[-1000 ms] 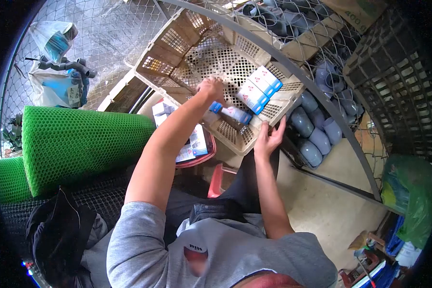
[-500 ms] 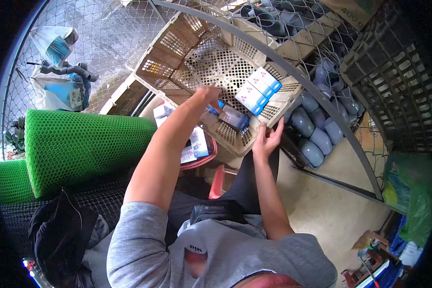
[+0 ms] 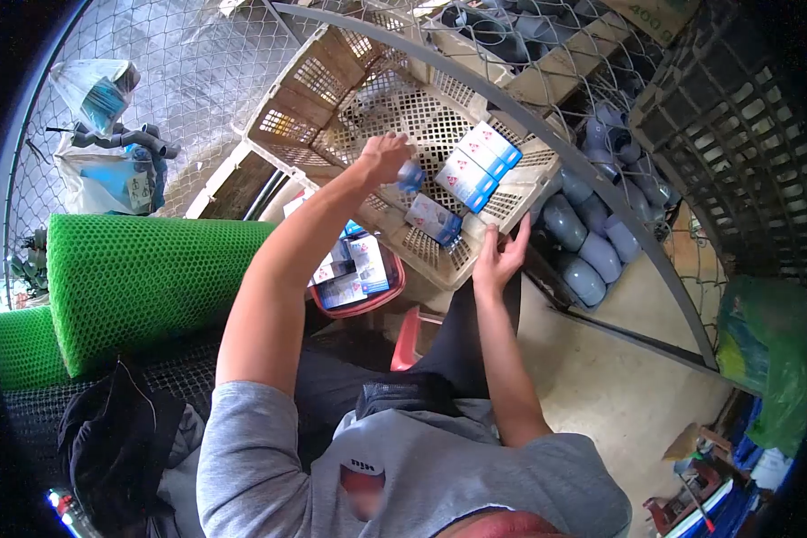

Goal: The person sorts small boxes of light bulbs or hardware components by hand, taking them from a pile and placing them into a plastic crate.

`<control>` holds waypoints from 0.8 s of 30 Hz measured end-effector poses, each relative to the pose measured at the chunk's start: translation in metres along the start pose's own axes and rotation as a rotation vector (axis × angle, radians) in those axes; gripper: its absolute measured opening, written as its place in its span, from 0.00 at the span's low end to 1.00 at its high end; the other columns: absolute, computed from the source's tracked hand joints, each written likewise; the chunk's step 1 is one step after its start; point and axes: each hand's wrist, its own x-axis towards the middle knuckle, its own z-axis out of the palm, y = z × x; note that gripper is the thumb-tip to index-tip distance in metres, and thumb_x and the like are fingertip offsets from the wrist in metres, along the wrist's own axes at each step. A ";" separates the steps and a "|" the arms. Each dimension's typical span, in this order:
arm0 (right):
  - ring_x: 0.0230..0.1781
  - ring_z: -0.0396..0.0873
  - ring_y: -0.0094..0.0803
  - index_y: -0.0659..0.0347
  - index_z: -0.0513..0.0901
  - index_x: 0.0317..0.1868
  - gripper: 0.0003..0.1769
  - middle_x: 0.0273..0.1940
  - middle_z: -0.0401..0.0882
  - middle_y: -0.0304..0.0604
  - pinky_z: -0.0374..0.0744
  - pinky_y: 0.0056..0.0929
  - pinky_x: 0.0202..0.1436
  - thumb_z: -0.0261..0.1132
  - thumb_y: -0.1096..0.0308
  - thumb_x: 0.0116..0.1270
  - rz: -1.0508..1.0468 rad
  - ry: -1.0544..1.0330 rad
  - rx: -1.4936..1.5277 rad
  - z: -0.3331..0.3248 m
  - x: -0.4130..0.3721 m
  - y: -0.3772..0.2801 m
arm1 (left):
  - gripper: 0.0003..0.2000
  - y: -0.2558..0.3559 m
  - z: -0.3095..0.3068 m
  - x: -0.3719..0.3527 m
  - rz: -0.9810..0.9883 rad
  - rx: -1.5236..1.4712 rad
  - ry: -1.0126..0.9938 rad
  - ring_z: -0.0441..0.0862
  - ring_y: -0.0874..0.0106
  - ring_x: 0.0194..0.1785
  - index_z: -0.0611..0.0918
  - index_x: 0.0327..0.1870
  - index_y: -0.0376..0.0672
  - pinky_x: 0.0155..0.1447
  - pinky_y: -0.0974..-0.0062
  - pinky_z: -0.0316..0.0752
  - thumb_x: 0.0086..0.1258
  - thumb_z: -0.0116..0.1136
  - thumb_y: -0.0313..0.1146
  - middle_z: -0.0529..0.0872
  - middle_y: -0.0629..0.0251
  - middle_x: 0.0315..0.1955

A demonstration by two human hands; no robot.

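Observation:
A beige plastic crate (image 3: 332, 54) with lattice walls lies tilted in front of me. My left hand (image 3: 387, 154) is inside it, fingers closed on a small blue-and-white box (image 3: 411, 177), blurred by motion and partly hidden. Just below, another blue-and-white box (image 3: 433, 219) rests near the crate's near corner. Several similar boxes (image 3: 477, 169) stand side by side along the right wall. My right hand (image 3: 500, 258) grips the near right rim, with the thumb on top. Under my left forearm, a red basket (image 3: 394, 291) holds several more such boxes (image 3: 354, 269).
Green mesh rolls (image 3: 161, 287) lie at left, beside a black garment (image 3: 117, 430). A wire-mesh panel with a curved metal frame (image 3: 592, 170) crosses above the crate. Grey pipe fittings (image 3: 583, 242) are stacked behind it. A dark crate (image 3: 735, 161) stands at right. A red stool (image 3: 405, 341) is below.
My left hand has moved up and slightly left from the near corner, with a small box in it. The other box there is now more exposed. My right hand stays on the rim.

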 end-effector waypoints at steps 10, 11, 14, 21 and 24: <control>0.52 0.83 0.33 0.70 0.54 0.81 0.38 0.59 0.81 0.57 0.82 0.28 0.53 0.60 0.81 0.75 -0.034 -0.024 -0.023 0.000 -0.003 0.005 | 0.42 0.010 0.019 -0.019 0.069 -0.148 -0.098 0.84 0.57 0.61 0.72 0.71 0.49 0.57 0.56 0.84 0.51 0.82 0.34 0.86 0.56 0.53; 0.53 0.83 0.33 0.70 0.53 0.81 0.38 0.60 0.80 0.58 0.82 0.28 0.53 0.60 0.81 0.75 -0.044 -0.032 -0.016 0.000 -0.003 0.006 | 0.38 0.012 0.018 -0.020 0.125 -0.056 -0.122 0.86 0.57 0.59 0.73 0.69 0.48 0.57 0.58 0.85 0.56 0.79 0.32 0.85 0.57 0.55; 0.55 0.82 0.34 0.70 0.53 0.81 0.38 0.61 0.79 0.58 0.81 0.29 0.55 0.60 0.81 0.75 0.018 -0.048 -0.023 0.000 -0.004 -0.001 | 0.35 0.018 0.024 -0.012 0.239 -0.013 -0.180 0.86 0.57 0.60 0.73 0.69 0.47 0.59 0.59 0.84 0.59 0.75 0.29 0.84 0.58 0.58; 0.55 0.82 0.34 0.68 0.55 0.81 0.37 0.61 0.79 0.56 0.81 0.29 0.56 0.60 0.81 0.75 0.045 -0.023 0.025 0.004 -0.001 -0.018 | 0.27 0.061 0.034 0.010 0.279 -0.347 -0.113 0.83 0.56 0.63 0.79 0.69 0.49 0.64 0.61 0.81 0.67 0.66 0.27 0.83 0.54 0.57; 0.59 0.80 0.36 0.67 0.51 0.82 0.41 0.64 0.76 0.59 0.81 0.31 0.57 0.61 0.79 0.75 0.111 -0.039 0.034 -0.001 0.001 -0.010 | 0.27 0.071 0.007 0.003 0.159 -0.206 -0.281 0.80 0.57 0.67 0.80 0.70 0.52 0.68 0.60 0.79 0.68 0.63 0.27 0.84 0.55 0.58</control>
